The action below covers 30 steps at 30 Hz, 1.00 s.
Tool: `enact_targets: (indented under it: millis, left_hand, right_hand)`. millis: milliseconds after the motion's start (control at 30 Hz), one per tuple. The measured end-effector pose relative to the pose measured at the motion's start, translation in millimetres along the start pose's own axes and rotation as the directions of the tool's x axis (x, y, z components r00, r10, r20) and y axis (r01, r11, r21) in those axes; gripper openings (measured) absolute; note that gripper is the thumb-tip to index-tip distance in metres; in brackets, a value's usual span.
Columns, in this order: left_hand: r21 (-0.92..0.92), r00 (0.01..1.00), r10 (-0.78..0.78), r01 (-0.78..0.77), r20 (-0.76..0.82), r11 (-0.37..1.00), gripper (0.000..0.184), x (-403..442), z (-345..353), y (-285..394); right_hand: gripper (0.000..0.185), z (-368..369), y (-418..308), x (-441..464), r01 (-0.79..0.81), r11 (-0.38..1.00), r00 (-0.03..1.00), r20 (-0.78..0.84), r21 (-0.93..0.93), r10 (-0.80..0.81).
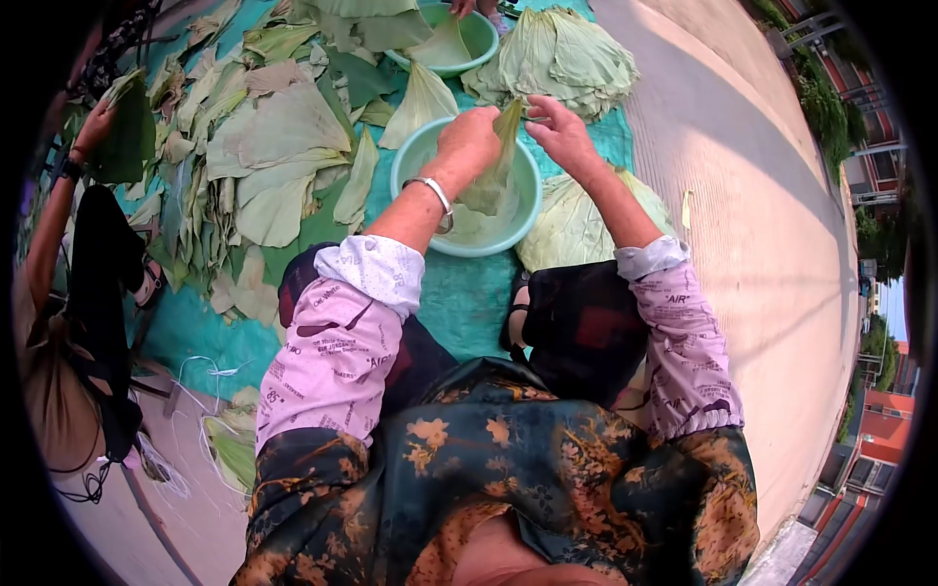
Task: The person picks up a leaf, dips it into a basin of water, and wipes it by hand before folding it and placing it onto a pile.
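Note:
My left hand [467,144], with a silver bracelet at the wrist, is closed on a folded green leaf [503,161]. The leaf hangs down into a pale green basin [531,200] in front of me, its lower part inside the basin. My right hand [561,133] is just right of the leaf's upper end, its fingers bent and apart, with nothing visible in them. Beside the basin on the right lies a stack of pale folded leaves [567,220], partly under my right forearm. A single pale leaf [420,105] lies just beyond the basin.
A large heap of leaves [278,146] spreads over the teal sheet [459,293] on the left. Farther off are another leaf stack [552,63] and a second basin [476,34] with a person's hand [462,6]. At left another person's hand [95,127] holds a dark leaf.

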<state>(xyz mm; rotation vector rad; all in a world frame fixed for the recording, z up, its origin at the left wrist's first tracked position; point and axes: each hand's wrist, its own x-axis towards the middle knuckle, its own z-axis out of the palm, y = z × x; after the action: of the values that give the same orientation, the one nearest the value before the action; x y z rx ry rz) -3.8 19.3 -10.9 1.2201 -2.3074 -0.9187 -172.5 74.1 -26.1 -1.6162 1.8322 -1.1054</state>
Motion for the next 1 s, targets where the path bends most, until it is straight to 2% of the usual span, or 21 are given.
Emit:
enact_targets:
  millis: [200,300,500,633,767,967,1000]
  left_hand:
    - [-0.037,0.999,0.032,-0.032,0.009,0.999,0.028,-3.7,-9.6,-5.3]
    - [-0.025,1.000,0.021,-0.021,0.012,0.999,0.026,-4.7,-14.9,-6.6]
    - [-0.010,1.000,0.021,-0.021,-0.016,1.000,0.024,0.3,-14.4,-18.1]
    - [0.074,0.999,0.022,-0.020,-0.026,0.997,0.020,3.9,-10.4,-27.6]
    - [0.087,1.000,-0.020,0.022,-0.022,0.996,0.016,7.9,-7.2,-39.8]
    - [0.251,0.987,-0.136,0.112,0.083,0.961,0.017,9.5,-9.7,-48.6]
    - [0.209,0.988,-0.151,0.140,0.038,0.968,0.017,10.1,-8.4,-52.4]
  right_hand:
    - [0.032,6.9,9.1,3.8,0.186,0.981,0.961,0.198,0.063,-0.195]
    - [0.025,8.9,13.1,4.8,-0.031,0.993,0.968,0.252,0.111,0.002]
    - [0.025,7.0,19.3,7.6,-0.081,0.980,0.984,0.173,0.182,0.049]
    - [0.022,0.9,15.8,7.5,-0.001,0.952,0.996,0.090,0.305,-0.028]
    - [0.021,-3.2,18.8,8.5,-0.005,0.962,0.999,0.046,0.272,-0.008]
    - [0.018,-7.5,34.8,11.3,0.008,0.976,0.998,0.054,0.215,-0.020]
    - [0.018,-7.7,38.3,11.6,0.011,0.980,0.998,0.065,0.201,-0.024]
